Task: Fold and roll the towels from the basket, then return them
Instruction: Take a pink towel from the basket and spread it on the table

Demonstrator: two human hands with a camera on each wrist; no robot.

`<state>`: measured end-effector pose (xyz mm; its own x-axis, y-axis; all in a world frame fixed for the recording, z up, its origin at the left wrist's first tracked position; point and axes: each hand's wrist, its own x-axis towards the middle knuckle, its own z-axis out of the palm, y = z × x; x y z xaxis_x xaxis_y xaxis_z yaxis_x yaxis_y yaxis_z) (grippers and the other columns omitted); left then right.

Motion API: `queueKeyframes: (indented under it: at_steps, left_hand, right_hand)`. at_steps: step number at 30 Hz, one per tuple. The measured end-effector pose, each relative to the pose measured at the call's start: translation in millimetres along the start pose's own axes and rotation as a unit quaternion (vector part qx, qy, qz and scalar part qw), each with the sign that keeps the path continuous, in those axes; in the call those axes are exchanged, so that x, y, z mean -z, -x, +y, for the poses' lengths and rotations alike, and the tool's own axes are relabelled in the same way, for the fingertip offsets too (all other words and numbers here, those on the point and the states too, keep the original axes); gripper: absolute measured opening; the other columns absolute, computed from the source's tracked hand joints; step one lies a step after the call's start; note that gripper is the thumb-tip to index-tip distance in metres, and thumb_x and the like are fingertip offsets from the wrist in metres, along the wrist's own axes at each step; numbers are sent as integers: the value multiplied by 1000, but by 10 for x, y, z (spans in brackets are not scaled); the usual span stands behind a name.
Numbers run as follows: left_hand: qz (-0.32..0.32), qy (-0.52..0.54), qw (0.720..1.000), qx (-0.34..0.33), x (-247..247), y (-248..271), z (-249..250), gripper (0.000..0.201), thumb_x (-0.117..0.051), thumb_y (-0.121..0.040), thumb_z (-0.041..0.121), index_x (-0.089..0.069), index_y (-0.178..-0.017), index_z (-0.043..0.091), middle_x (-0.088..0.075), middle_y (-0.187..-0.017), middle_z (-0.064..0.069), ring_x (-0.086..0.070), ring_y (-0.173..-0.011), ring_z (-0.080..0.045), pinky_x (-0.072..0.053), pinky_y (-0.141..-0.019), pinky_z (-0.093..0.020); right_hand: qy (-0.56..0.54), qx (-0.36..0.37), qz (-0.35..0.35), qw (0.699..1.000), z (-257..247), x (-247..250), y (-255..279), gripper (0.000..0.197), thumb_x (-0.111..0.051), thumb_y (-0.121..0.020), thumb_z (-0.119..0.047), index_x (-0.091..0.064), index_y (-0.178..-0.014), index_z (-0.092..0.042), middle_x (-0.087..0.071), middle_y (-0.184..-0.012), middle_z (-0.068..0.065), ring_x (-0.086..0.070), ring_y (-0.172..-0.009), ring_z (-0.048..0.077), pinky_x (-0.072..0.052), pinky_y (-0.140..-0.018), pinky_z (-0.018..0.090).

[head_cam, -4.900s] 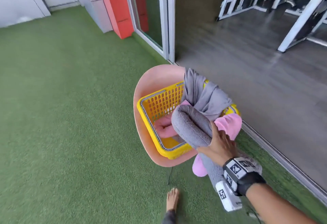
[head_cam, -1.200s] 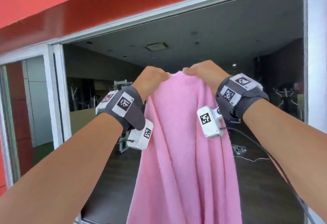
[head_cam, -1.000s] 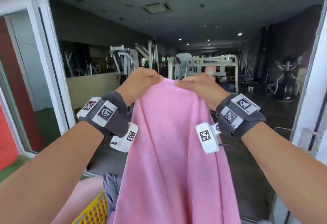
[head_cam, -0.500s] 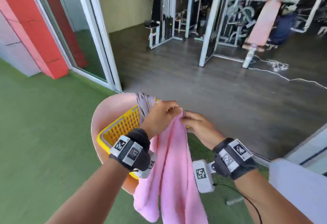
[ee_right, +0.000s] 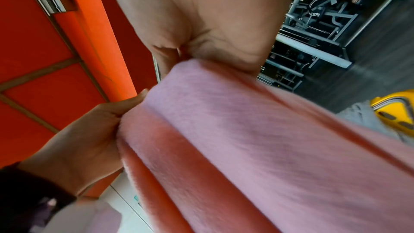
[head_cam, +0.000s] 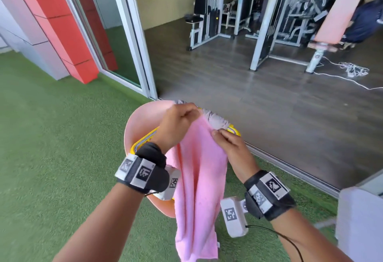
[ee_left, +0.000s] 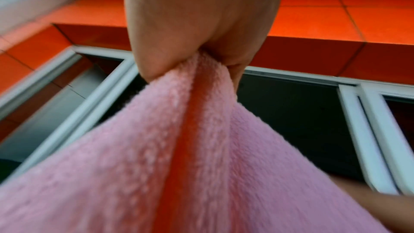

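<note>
A pink towel point(head_cam: 196, 181) hangs lengthwise in front of me, above the yellow basket point(head_cam: 143, 142). My left hand point(head_cam: 178, 123) grips its top left corner in a fist, and the left wrist view shows the cloth point(ee_left: 201, 148) bunched in that hand point(ee_left: 197, 29). My right hand point(head_cam: 228, 145) pinches the top right edge, with the pink cloth point(ee_right: 257, 139) running under the palm point(ee_right: 212, 29). A grey towel point(head_cam: 215, 117) is draped over the basket's far rim. The basket stands on a pink chair point(head_cam: 145, 116).
Green artificial turf point(head_cam: 51, 148) covers the ground on the left and near side. A sliding door frame point(head_cam: 132, 34) opens onto a dark gym floor point(head_cam: 269, 106) with weight machines point(head_cam: 207, 13). A red pillar point(head_cam: 68, 34) stands at the left. A cable point(head_cam: 290, 239) trails from my right wrist.
My hands came down from head height with the pink towel to just above the basket. My view tilted down from the gym interior to the chair and turf.
</note>
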<state>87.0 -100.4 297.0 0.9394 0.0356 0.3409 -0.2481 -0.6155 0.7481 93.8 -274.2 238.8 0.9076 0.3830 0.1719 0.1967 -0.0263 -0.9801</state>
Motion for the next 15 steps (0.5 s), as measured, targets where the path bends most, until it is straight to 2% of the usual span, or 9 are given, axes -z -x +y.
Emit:
queueKeyframes:
  at_steps: [2, 3, 5, 6, 7, 9, 11, 13, 15]
  left_hand:
    - [63, 35, 997, 6, 162, 8, -112, 24, -54, -91, 20, -58, -75, 2, -49, -67, -12, -40, -65, -6, -38, -61, -28]
    - [71, 48, 996, 8, 203, 42, -185, 24, -52, -92, 23, -62, -78, 6, -52, -70, -9, -45, -68, -7, -39, -63, -28]
    - [34, 23, 999, 6, 152, 174, -240, 22, -46, -96, 27, -68, -94, 21, -64, -89, 3, -56, -84, -3, -44, -77, -21]
    - [-1, 32, 999, 9, 76, 240, -218, 23, -44, -98, 27, -67, -102, 23, -66, -100, 2, -56, -94, 0, -42, -85, -17]
    - [-36, 79, 996, 27, -11, 294, -162, 24, -43, -100, 26, -65, -106, 18, -65, -104, -1, -55, -97, 0, -41, -89, -18]
    - [-64, 206, 975, 56, -108, 330, -3, 31, -43, -102, 28, -61, -107, 2, -63, -100, -7, -53, -93, -8, -42, -86, -29]
    - [-58, 307, 947, 75, -115, 279, 100, 31, -47, -100, 27, -60, -102, -1, -62, -95, -10, -54, -90, -17, -43, -80, -34]
    - [-41, 336, 937, 86, -56, 238, 169, 24, -52, -97, 26, -58, -87, 5, -53, -80, -11, -47, -77, -18, -37, -69, -36]
    - [-39, 306, 948, 76, 30, 227, 264, 27, -52, -98, 21, -52, -80, 0, -43, -75, -9, -38, -70, -16, -31, -63, -33]
  right_hand:
    - [15, 5, -8, 1000, 20, 63, 56, 35, -53, -98, -15, -40, -66, -6, -26, -72, 3, -26, -70, 14, -20, -61, 31]
    - [38, 19, -10, 999, -11, 102, 41, 34, -53, -97, -14, -43, -66, -5, -28, -71, 3, -28, -69, 12, -22, -61, 30]
    - [88, 57, -15, 994, -188, 161, -77, 31, -55, -96, -14, -50, -68, -5, -33, -69, -1, -32, -67, 5, -27, -59, 25]
    - [106, 78, -22, 991, -299, 165, -170, 28, -55, -96, -15, -54, -70, -3, -36, -68, -1, -34, -66, 4, -29, -59, 23]
    - [116, 99, -32, 988, -415, 148, -268, 25, -56, -96, -15, -58, -75, -1, -42, -67, 2, -37, -67, 3, -32, -60, 21]
    - [117, 122, -53, 984, -576, 81, -425, 19, -57, -95, -16, -66, -85, -2, -60, -74, 12, -49, -72, 6, -40, -67, 23]
    - [102, 128, -66, 984, -657, 12, -491, 15, -58, -94, -13, -67, -87, -4, -67, -82, 12, -57, -77, 7, -44, -73, 23]
    - [71, 124, -56, 988, -682, -19, -511, 12, -59, -93, -11, -64, -88, -3, -67, -79, 10, -58, -76, 6, -45, -73, 20]
    - [40, 120, -37, 991, -672, -26, -501, 12, -59, -94, -12, -62, -87, -2, -63, -75, 7, -55, -74, 5, -44, -72, 18]
